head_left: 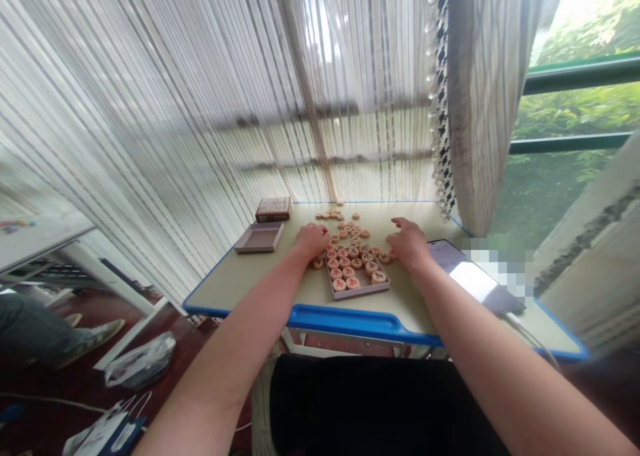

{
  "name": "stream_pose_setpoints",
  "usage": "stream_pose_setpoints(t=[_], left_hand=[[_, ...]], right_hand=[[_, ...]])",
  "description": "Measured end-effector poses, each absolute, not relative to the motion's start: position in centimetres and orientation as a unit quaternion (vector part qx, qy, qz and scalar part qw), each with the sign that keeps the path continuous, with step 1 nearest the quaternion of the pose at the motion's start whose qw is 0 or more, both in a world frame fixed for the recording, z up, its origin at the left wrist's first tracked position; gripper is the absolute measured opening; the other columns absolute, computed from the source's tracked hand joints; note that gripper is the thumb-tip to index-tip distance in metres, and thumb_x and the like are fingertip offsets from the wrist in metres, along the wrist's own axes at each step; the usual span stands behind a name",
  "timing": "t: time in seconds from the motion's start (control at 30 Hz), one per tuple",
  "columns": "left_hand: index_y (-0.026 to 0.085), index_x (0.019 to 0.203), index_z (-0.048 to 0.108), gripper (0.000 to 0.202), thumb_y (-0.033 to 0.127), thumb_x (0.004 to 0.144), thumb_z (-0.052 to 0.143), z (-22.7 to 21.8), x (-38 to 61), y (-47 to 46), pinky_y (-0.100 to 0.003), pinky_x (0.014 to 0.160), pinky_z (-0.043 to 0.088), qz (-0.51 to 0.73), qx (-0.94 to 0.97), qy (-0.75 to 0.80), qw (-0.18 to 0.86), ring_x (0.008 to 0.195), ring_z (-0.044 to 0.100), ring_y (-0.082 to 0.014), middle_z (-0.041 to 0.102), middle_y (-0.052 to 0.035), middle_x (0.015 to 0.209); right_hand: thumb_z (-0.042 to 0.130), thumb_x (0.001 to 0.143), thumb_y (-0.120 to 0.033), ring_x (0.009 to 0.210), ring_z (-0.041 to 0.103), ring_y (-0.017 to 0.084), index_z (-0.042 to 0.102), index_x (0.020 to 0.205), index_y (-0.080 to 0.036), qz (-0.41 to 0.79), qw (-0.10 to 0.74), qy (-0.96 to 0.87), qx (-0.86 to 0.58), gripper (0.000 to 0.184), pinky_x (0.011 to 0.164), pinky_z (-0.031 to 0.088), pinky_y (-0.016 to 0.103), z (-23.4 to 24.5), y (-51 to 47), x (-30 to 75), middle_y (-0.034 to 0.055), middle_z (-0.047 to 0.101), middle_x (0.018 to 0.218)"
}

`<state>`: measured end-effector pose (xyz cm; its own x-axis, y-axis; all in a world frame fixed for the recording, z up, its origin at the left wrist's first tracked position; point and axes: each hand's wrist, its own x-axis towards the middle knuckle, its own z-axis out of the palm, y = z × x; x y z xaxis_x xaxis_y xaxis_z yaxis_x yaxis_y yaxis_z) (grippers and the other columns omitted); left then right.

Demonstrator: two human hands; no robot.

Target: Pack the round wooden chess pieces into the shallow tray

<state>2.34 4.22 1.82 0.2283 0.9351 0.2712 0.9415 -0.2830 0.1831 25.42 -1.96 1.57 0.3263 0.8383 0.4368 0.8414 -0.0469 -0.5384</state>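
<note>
Two hands near one tray of pieces

Daylight, backlit: window at 2 o'clock clips to white toward its upper corner, sheer curtain glows 10 to 12. Hard glare on tablet at 4, pixelated block over its edge; floor at 8 and black cloth at 6 go dark. Wide-angle stretch on left forearm at 7 and right forearm at 5, 9 o'clock edge smeared, central pieces legible but soft.
</note>
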Motion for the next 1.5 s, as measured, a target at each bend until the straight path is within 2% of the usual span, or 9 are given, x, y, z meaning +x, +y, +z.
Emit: stream_pose_setpoints(t=[0.13, 0.3, 0.57, 0.7, 0.9, 1.03, 1.2, 1.33, 1.5], left_hand=[[0.019, 0.099, 0.065, 0.031, 0.023, 0.077, 0.043, 1.7, 2.5, 4.5, -0.029, 0.09, 0.039, -0.196, -0.806, -0.558, -0.014, 0.098, 0.054, -0.0185, 0.061, -0.0083, 0.102], [0.017, 0.098, 0.065, 0.031, 0.019, 0.074, 0.046, 1.7, 2.5, 4.6, -0.029, 0.088, 0.042, -0.264, -0.801, -0.532, -0.079, 0.096, 0.056, -0.0189, 0.064, -0.0069, 0.102], [0.019, 0.098, 0.066, 0.034, 0.015, 0.07, 0.047, 1.4, 2.8, 4.6, -0.026, 0.075, 0.047, -0.259, -0.799, -0.515, -0.168, 0.081, 0.061, -0.0163, 0.068, -0.0036, 0.09], [0.02, 0.097, 0.067, 0.036, 0.01, 0.068, 0.048, 1.4, 2.8, 4.4, -0.024, 0.079, 0.046, -0.244, -0.819, -0.486, -0.18, 0.084, 0.061, -0.0152, 0.068, -0.0023, 0.093], [0.018, 0.096, 0.067, 0.037, 0.005, 0.068, 0.047, 1.4, 2.3, 4.7, -0.028, 0.085, 0.045, -0.26, -0.822, -0.487, -0.135, 0.09, 0.06, -0.0164, 0.068, -0.0037, 0.093], [0.014, 0.099, 0.065, 0.035, 0.007, 0.069, 0.049, 1.2, 2.0, 5.2, -0.027, 0.082, 0.047, -0.297, -0.797, -0.491, -0.187, 0.086, 0.061, -0.0146, 0.068, -0.0049, 0.094], [0.012, 0.099, 0.063, 0.035, 0.004, 0.068, 0.048, 0.7, 1.9, 6.2, -0.025, 0.075, 0.05, -0.344, -0.75, -0.503, -0.257, 0.082, 0.062, -0.0136, 0.068, -0.0063, 0.092], [0.013, 0.1, 0.061, 0.04, 0.001, 0.07, 0.039, 0.7, 1.9, 6.6, -0.023, 0.067, 0.051, -0.381, -0.7, -0.521, -0.306, 0.082, 0.062, -0.0122, 0.067, -0.0057, 0.095], [0.018, 0.105, 0.062, 0.034, 0.013, 0.076, 0.044, 1.4, 2.0, 6.1, -0.025, 0.072, 0.05, -0.341, -0.753, -0.508, -0.242, 0.083, 0.062, -0.0131, 0.066, -0.0044, 0.101]], right_hand=[[0.046, 0.065, -0.009, 0.093, 0.057, 0.022, 0.05, 0.118, -0.014, 0.064, 0.4, -0.56, -0.722, 0.052, 0.077, 0.044, 0.03, 0.8, -1.8, 26.1, 0.0119, 0.061, 0.104], [0.048, 0.063, -0.011, 0.093, 0.058, 0.02, 0.048, 0.12, -0.014, 0.053, 0.436, -0.548, -0.712, 0.057, 0.076, 0.045, 0.027, 0.6, -1.6, 26.4, 0.0111, 0.06, 0.109], [0.045, 0.073, -0.024, 0.09, 0.059, 0.02, 0.068, 0.094, -0.018, 0.052, 0.268, -0.674, -0.687, 0.031, 0.081, 0.043, 0.028, 0.7, -1.4, 25.5, 0.0069, 0.068, 0.093], [0.046, 0.074, -0.022, 0.099, 0.056, 0.017, 0.067, 0.098, -0.022, 0.038, 0.28, -0.71, -0.646, 0.032, 0.088, 0.039, 0.026, 0.5, -1.2, 25.2, 0.0039, 0.064, 0.105], [0.04, 0.083, -0.031, 0.095, 0.057, 0.016, 0.06, 0.111, -0.024, 0.087, 0.331, -0.696, -0.632, 0.036, 0.083, 0.042, 0.028, -0.3, -0.9, 25.6, 0.0032, 0.065, 0.103], [0.046, 0.08, -0.04, 0.103, 0.052, 0.019, 0.054, 0.118, -0.026, 0.06, 0.29, -0.716, -0.632, 0.041, 0.088, 0.039, 0.032, -0.4, -0.2, 26.0, 0.0059, 0.058, 0.115], [0.037, 0.083, -0.05, 0.107, 0.048, 0.025, 0.041, 0.13, -0.029, 0.021, 0.226, -0.689, -0.688, 0.052, 0.087, 0.038, 0.041, 0.0, 1.2, 25.1, 0.0109, 0.052, 0.119], [0.037, 0.084, -0.047, 0.107, 0.046, 0.024, 0.053, 0.117, -0.038, 0.016, 0.228, -0.731, -0.643, 0.038, 0.09, 0.034, 0.043, 0.2, 1.7, 24.3, 0.0025, 0.05, 0.122], [0.05, 0.076, -0.037, 0.1, 0.048, 0.02, 0.067, 0.092, -0.03, 0.005, 0.25, -0.753, -0.608, 0.024, 0.09, 0.034, 0.036, 0.5, 1.6, 24.1, -0.0012, 0.059, 0.108]])
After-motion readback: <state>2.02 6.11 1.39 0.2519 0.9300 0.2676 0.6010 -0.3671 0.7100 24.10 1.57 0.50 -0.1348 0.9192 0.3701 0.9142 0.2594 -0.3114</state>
